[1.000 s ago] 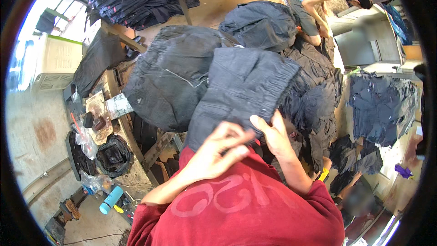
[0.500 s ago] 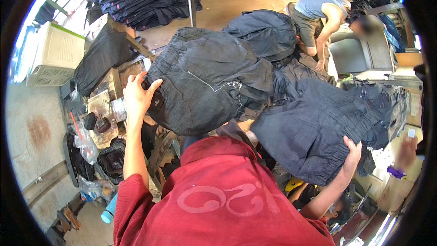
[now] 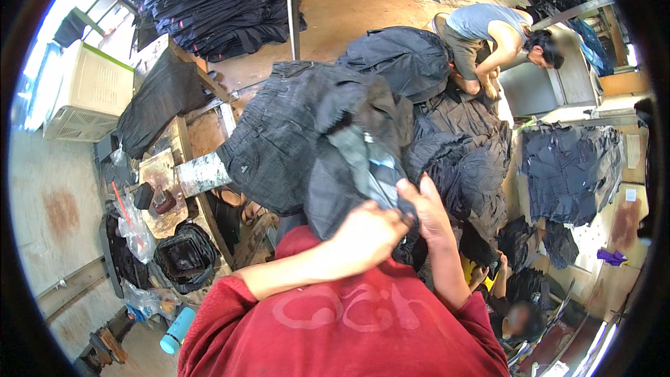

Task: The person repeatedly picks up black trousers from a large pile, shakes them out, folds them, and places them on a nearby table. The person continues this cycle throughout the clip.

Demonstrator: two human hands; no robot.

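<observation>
A pair of dark trousers (image 3: pixel 272 132) lies bunched in front of me. One part is folded back toward my chest, showing pale grey-blue inner cloth (image 3: pixel 364 164). My left hand (image 3: pixel 366 239) reaches across my body, its fingers curled on the cloth edge and slightly blurred. Just right of it, my right hand (image 3: pixel 427 215) grips the same edge between thumb and fingers. The two hands nearly touch. Behind lies a dark cloth bundle (image 3: pixel 398 63), and to the right a heap of dark garments (image 3: pixel 467 146).
A person in a grey-blue top (image 3: pixel 485 24) bends over the heap at far right. Another person (image 3: pixel 516 318) works at lower right. Left stand a cluttered wooden bench (image 3: pixel 162 202), a black bin (image 3: pixel 185 255) and a blue bottle (image 3: pixel 178 329). Garment stacks (image 3: pixel 209 7) lie at the back.
Both hands have come together in the middle, my left from the waistband at left, my right from dark trousers at right. Pale inner cloth now shows. The person at far right has shifted slightly.
</observation>
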